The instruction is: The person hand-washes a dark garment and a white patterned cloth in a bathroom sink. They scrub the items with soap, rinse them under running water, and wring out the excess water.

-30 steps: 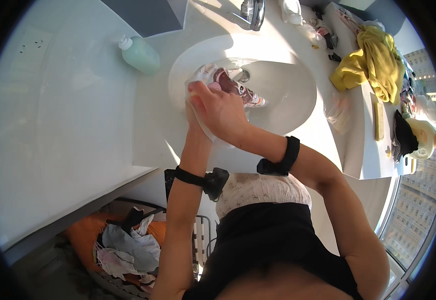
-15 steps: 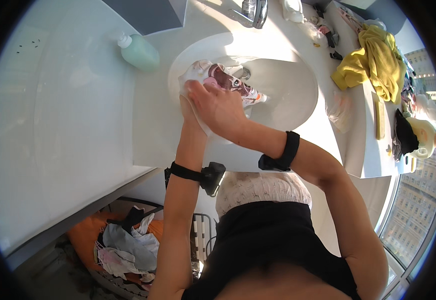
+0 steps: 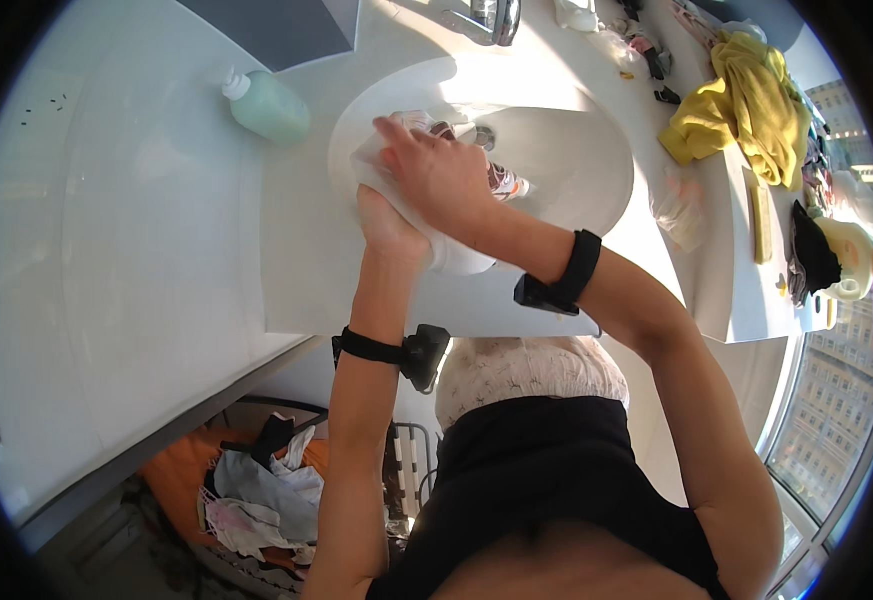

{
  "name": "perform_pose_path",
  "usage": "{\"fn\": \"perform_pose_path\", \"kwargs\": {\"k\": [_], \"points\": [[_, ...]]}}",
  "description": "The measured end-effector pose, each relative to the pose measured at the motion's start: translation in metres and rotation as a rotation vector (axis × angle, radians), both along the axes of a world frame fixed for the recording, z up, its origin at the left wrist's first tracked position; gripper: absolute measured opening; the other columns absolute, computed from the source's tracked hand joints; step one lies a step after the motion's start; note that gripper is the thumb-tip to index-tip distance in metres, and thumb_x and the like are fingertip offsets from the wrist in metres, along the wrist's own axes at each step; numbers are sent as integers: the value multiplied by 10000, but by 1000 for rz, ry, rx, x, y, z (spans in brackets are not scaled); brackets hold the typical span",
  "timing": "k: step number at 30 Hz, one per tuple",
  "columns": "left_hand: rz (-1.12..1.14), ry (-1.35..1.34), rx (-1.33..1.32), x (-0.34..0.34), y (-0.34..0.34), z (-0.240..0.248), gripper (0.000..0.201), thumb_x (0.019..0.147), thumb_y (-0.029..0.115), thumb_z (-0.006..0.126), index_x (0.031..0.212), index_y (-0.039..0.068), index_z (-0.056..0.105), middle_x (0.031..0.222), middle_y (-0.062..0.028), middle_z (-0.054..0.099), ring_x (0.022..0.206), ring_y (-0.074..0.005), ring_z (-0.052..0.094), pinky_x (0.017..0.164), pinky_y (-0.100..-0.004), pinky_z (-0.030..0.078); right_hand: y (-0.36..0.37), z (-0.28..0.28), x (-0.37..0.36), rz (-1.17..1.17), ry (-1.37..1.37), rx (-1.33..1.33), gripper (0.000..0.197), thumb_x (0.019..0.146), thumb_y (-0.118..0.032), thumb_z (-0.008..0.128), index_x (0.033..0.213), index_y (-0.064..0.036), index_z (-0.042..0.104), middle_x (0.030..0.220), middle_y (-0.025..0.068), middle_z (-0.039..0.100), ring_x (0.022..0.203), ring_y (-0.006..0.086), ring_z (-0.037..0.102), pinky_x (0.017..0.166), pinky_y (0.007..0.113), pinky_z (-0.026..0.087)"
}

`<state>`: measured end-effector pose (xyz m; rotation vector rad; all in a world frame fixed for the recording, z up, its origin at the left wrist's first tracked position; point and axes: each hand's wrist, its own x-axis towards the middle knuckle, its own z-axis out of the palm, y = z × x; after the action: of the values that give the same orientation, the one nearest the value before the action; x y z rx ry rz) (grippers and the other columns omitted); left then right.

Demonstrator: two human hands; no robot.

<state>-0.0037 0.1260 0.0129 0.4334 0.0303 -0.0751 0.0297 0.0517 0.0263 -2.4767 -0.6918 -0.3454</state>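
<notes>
A wet white garment (image 3: 366, 155) with a brown and coloured print lies bunched over the near left part of the white oval washbasin (image 3: 596, 170). My left hand (image 3: 388, 225) is under the cloth, gripping it, and the fabric hides most of its fingers. On top of the garment rests my right hand (image 3: 441, 180), its fingers pointing to the left and partly bent against the cloth. Both hands are close together, with the cloth between them. The garment's printed end hangs down into the basin to the right.
Behind the basin is a chrome tap (image 3: 501, 22). A pale green pump bottle (image 3: 271, 107) stands at the left. Yellow cloth (image 3: 746, 105) and a wooden-coloured bar (image 3: 760, 225) lie on the right-hand ledge. Below left, a basket holds laundry (image 3: 271, 490).
My right hand has shifted up and slightly left over the garment, covering more of its print. More white fabric now shows below the right hand. The view has shifted slightly.
</notes>
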Motion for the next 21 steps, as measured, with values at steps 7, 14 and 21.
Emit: {"fn": "perform_pose_path", "kwargs": {"k": [7,14,21], "points": [[-256,-214,-10,-6,-3,-24,446,923,361,299,1258,81,393,1184,-90,490,1007,-228,527,829,-349,467,-15,2,39,-152,279,27,255,877,-210,485,1118,-156,545,730,89,636,632,248,617,507,372,465],[-249,-178,-216,1,-11,0,483,923,369,296,1277,51,375,1238,-99,462,1173,-259,441,961,-365,394,-17,-4,23,-82,76,42,254,859,-214,514,1108,-173,539,706,56,609,597,244,607,474,366,455],[101,154,-13,3,-6,-4,441,936,300,277,1250,25,416,1234,-110,472,1135,-256,453,980,-389,367,-20,-4,13,-68,50,61,229,841,-196,532,1064,-155,556,713,71,632,594,253,613,450,359,459]]}}
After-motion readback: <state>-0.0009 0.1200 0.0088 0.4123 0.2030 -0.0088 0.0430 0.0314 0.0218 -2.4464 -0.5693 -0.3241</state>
